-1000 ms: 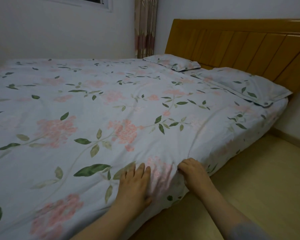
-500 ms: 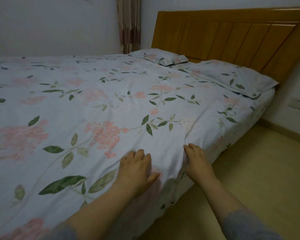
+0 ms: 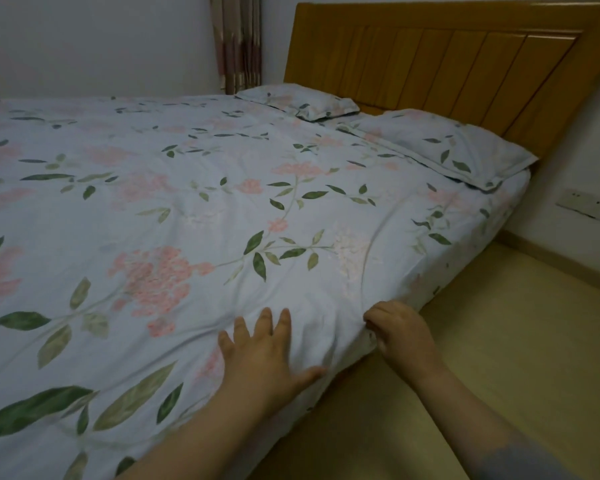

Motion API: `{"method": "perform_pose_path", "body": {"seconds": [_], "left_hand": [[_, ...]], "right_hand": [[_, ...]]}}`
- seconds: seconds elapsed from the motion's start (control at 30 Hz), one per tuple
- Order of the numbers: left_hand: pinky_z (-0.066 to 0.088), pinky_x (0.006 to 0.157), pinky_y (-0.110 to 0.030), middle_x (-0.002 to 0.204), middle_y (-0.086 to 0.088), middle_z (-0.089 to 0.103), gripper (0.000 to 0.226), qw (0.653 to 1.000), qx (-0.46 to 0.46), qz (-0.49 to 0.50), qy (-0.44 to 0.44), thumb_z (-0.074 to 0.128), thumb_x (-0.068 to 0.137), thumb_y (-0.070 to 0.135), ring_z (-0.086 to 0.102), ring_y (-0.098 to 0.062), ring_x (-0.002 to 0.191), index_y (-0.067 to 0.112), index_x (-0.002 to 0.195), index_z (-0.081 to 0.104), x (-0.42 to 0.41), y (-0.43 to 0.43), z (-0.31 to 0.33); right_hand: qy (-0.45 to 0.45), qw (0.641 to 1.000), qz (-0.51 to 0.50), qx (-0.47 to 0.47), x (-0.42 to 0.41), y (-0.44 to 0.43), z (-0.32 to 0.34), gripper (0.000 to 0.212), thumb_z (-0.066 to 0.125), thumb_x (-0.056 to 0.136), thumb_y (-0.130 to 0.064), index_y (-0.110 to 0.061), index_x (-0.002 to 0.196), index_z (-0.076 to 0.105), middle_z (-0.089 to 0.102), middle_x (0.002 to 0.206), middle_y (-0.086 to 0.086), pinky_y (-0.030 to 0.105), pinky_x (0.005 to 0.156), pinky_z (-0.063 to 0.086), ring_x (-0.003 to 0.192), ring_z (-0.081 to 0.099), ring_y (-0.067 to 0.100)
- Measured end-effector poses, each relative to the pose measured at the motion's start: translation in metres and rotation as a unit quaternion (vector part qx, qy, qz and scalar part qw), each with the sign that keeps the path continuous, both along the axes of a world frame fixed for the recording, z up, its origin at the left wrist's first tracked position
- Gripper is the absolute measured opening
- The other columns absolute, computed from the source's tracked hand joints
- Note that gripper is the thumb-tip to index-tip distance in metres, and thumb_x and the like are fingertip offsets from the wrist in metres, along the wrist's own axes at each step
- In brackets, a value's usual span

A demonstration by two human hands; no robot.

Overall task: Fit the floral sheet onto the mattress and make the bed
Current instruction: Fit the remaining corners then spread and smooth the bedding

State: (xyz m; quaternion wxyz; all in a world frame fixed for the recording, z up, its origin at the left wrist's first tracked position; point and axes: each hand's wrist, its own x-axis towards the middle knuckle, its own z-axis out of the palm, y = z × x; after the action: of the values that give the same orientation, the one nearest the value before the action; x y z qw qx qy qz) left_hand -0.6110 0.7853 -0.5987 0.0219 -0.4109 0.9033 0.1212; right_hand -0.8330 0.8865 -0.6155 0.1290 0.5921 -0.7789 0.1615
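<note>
The floral sheet (image 3: pixel 201 209), pale blue with pink flowers and green leaves, covers the whole mattress and hangs over its near side. My left hand (image 3: pixel 267 355) lies flat on the sheet near the side edge, fingers straight and spread. My right hand (image 3: pixel 400 332) sits at the mattress edge with its fingers curled over the sheet's fold, gripping the fabric there. Two matching pillows, one far (image 3: pixel 300 100) and one near (image 3: pixel 444 145), lie against the headboard.
A wooden headboard (image 3: pixel 447 60) stands at the far end. A curtain (image 3: pixel 237 43) hangs in the corner behind the bed. Light wooden floor (image 3: pixel 499 341) runs along the right side, with a wall socket (image 3: pixel 581 202) low on the right wall.
Both hands have slid along the bed's side edge toward the headboard. The left stays flat on the sheet; the right's fingers have curled onto the edge fabric.
</note>
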Motion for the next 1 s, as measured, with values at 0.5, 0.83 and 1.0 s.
{"method": "perform_pose_path", "body": {"seconds": [0.5,0.83,1.0], "left_hand": [[-0.011,0.105,-0.068,0.156,0.003,-0.023,0.103,1.0,-0.011,0.002,-0.016,0.025,0.063,0.092,-0.022,-0.047,0.138,0.044,0.144,-0.016,-0.075,-0.03,-0.029],[-0.012,0.102,-0.072,0.152,-0.003,-0.033,0.113,0.997,-0.053,0.002,-0.052,0.053,0.069,0.069,-0.028,-0.052,0.134,0.037,0.143,-0.026,-0.078,-0.017,-0.038],[-0.009,0.109,-0.066,0.154,0.0,-0.029,0.114,0.997,-0.032,-0.008,-0.066,0.062,0.073,0.053,-0.023,-0.047,0.138,0.034,0.144,-0.025,-0.074,-0.01,-0.028]], "right_hand": [[-0.142,0.976,-0.087,0.143,-0.058,-0.038,-0.006,0.064,0.024,0.094,-0.062,-0.039,0.15,0.004,-0.009,0.159,-0.008,0.05,0.116,0.001,0.146,-0.012,0.024],[-0.239,0.936,-0.241,0.091,-0.073,0.003,-0.047,0.06,0.026,0.098,-0.049,-0.021,0.15,0.017,0.011,0.158,0.006,0.046,0.118,0.015,0.144,0.012,0.033],[-0.157,0.978,-0.128,0.049,-0.04,-0.071,-0.003,0.069,0.022,0.094,-0.061,-0.037,0.147,-0.015,-0.025,0.156,-0.003,0.046,0.116,-0.003,0.144,-0.021,0.022]]}}
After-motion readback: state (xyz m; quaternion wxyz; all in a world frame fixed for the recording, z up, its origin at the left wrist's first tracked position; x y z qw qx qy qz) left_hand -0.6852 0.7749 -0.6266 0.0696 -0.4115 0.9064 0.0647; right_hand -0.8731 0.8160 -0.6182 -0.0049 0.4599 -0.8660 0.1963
